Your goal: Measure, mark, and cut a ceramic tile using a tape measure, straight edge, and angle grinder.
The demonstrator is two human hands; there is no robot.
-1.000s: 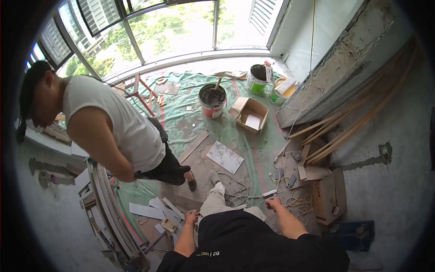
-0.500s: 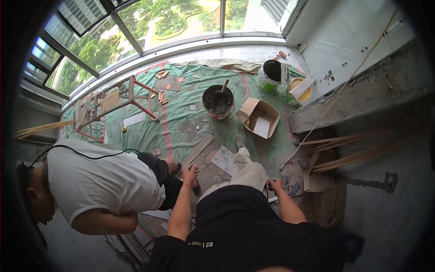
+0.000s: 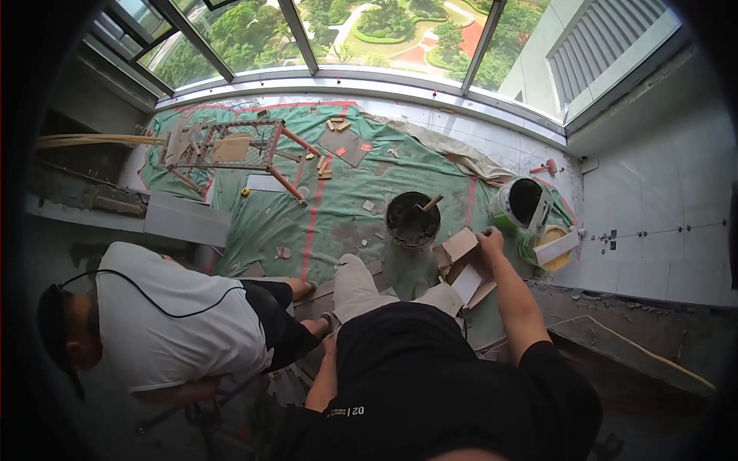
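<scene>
My right hand (image 3: 489,243) is closed on an upper flap of an open cardboard box (image 3: 461,244), which holds a pale rectangular piece (image 3: 467,284). My left hand (image 3: 331,342) is low beside my left thigh, mostly hidden, so its fingers do not show clearly. Just beyond my knees stands a bucket of dark mix (image 3: 407,230) with a wooden handle sticking out. A white-and-green bucket (image 3: 501,207) and a tub with yellow contents (image 3: 555,258) are to the right of the box.
A co-worker in a white shirt (image 3: 177,323) bends close on my left. A red metal scaffold frame (image 3: 295,181) lies on the green floor sheet (image 3: 265,230) near the windows (image 3: 400,31). A rough concrete ledge (image 3: 626,296) with a cable runs along the right.
I have moved forward toward the bucket and box. My right hand has risen from my thigh to the box's flap. My left hand has dropped back beside my leg. The co-worker has bent lower.
</scene>
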